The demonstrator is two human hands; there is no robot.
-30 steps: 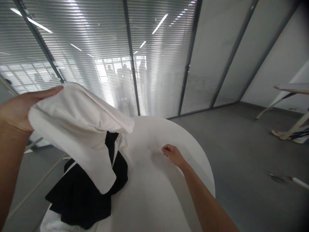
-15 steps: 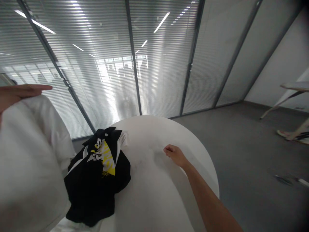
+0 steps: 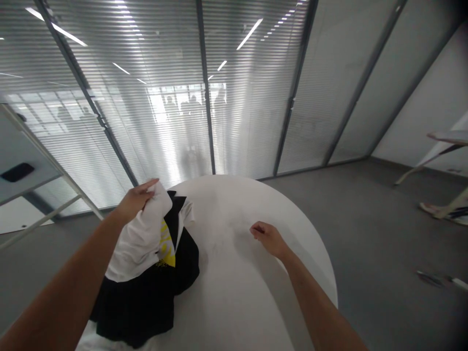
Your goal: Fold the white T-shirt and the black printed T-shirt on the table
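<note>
We count two garments at 9 o'clock: one white garment [image 3: 141, 239], one black garment [image 3: 146, 297]. One round table [image 3: 241, 292]. Two hands: left hand [image 3: 136, 200], right hand [image 3: 266, 237].

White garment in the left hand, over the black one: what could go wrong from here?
1. The left hand grips the white garment by one bunched end only, so it may land crumpled on the black garment.
2. The pile lies at the round table's left edge and could slide off.
3. The right hand rests closed on the tabletop, away from the cloth, steadying nothing.
</note>
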